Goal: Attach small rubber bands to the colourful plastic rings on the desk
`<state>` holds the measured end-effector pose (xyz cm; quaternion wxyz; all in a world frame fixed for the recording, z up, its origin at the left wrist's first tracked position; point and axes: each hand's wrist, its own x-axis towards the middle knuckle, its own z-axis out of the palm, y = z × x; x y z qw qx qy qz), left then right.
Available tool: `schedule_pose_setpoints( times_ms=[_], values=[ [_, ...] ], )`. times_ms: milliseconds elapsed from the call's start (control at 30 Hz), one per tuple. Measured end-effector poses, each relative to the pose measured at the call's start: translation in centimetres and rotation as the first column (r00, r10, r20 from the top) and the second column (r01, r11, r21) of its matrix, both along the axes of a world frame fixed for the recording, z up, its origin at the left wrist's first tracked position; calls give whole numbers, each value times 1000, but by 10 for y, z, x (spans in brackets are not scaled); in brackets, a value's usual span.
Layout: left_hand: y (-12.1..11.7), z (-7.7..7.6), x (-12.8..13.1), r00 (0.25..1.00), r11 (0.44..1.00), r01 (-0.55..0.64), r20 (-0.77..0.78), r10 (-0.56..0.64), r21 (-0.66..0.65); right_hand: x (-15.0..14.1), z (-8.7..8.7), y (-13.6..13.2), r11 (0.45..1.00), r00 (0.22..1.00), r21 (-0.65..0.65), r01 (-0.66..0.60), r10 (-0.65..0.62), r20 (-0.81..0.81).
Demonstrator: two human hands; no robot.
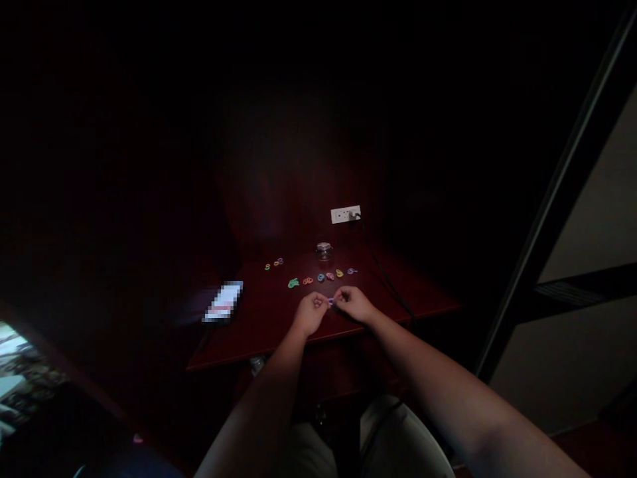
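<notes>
Just above the front part of the dark red desk (279, 318), my left hand (312, 313) and my right hand (354, 305) meet, fingers pinched. Between the fingertips stretches a small purple hair tie (331, 302), partly covered by them. Beyond the hands, small heaps of hair ties lie in a row: green (293, 283), orange-red (308, 281), blue (321, 277), pink (330, 276), yellow (339, 273) and purple ones (352, 271). Farther back on the left are a few loose coloured hair ties (276, 263).
A clear lidded jar (324, 251) stands toward the back of the desk. A lit phone (223, 302) is at the left edge. On the back wall, a white socket (346, 214) holds a plug, and its black cable (385, 272) runs down across the right side.
</notes>
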<state>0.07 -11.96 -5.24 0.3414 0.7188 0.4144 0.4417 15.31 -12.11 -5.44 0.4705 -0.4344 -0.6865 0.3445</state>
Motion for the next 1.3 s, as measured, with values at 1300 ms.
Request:
schedule_pose_setpoints(
  times_ms=[1300],
  values=[
    [-4,4,2,1000,999,-29,-12,29,-42,2,-3,1,1000,1000,23,-5,4,26]
  ],
)
